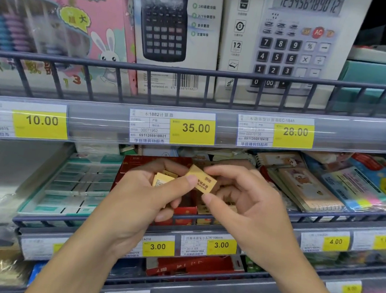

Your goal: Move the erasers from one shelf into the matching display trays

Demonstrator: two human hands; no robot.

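Observation:
Both hands meet over the middle shelf, above a red display tray (132, 162). My left hand (150, 195) cups several tan erasers (161, 179) in its palm, and its thumb also presses on one tan eraser (203, 181) with dark print. My right hand (241, 200) pinches that same eraser from the right, between thumb and fingers. More tan erasers (205, 210) lie in the red tray beneath the hands. A teal tray (38, 195) of green-and-white erasers (75, 179) sits to the left on the same shelf.
A wire rail (197, 72) fronts the upper shelf, which holds calculator boxes (177, 20) and a pink abacus box (51, 14). Notebooks (305, 187) and wrapped stationery lie to the right. Price strips (189, 128) edge each shelf. A second red tray (195, 266) sits one shelf down.

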